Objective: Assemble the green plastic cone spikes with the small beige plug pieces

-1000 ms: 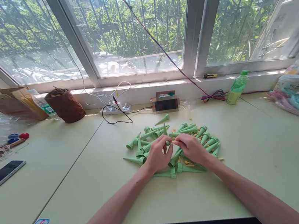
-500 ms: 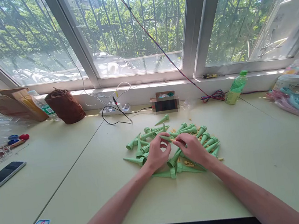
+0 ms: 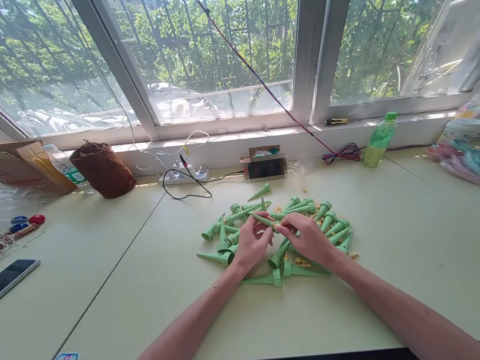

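Observation:
My left hand [image 3: 253,243] is closed around a green plastic watering spike [image 3: 261,219], its pointed end up and to the left. My right hand [image 3: 307,235] pinches a small yellow valve piece [image 3: 277,226] against the side of that spike; the fingers partly cover it. Around and under both hands spreads a loose heap of similar green spikes [image 3: 261,281] with ribbed caps, lying in many directions. Small yellow pieces [image 3: 303,262] lie among them, several near my right wrist.
Beyond the heap sit a small box [image 3: 264,164], a power strip [image 3: 183,176] and a brown pouch [image 3: 102,169]. A green bottle [image 3: 380,141] stands at back right, near plastic bags [image 3: 479,167]. On the left lie a phone [image 3: 5,287] and wooden toys [image 3: 18,226].
The spike in my left hand has tilted, its tip now pointing further up and left. My left fingers have shifted slightly on it; my right hand stays nearly in place.

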Demonstrator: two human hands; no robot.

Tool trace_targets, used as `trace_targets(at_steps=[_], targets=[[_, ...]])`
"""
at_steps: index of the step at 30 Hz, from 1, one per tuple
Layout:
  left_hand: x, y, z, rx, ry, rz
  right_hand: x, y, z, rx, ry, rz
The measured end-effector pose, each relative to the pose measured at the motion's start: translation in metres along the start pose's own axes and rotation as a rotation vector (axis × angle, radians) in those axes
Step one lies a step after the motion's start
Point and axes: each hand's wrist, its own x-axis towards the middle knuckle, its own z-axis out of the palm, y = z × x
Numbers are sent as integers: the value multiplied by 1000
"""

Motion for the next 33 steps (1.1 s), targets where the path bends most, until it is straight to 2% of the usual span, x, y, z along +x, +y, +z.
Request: trace_targets(at_steps=[7, 13, 33], targets=[[1, 3, -1, -84, -28, -64, 0, -3, 2, 21, -32, -88], [3, -3, -1, -151, -49, -86, -2, -4, 5, 30, -28, -121], [4, -14, -5, -93, -41, -88, -3, -4, 10, 82, -40, -163]])
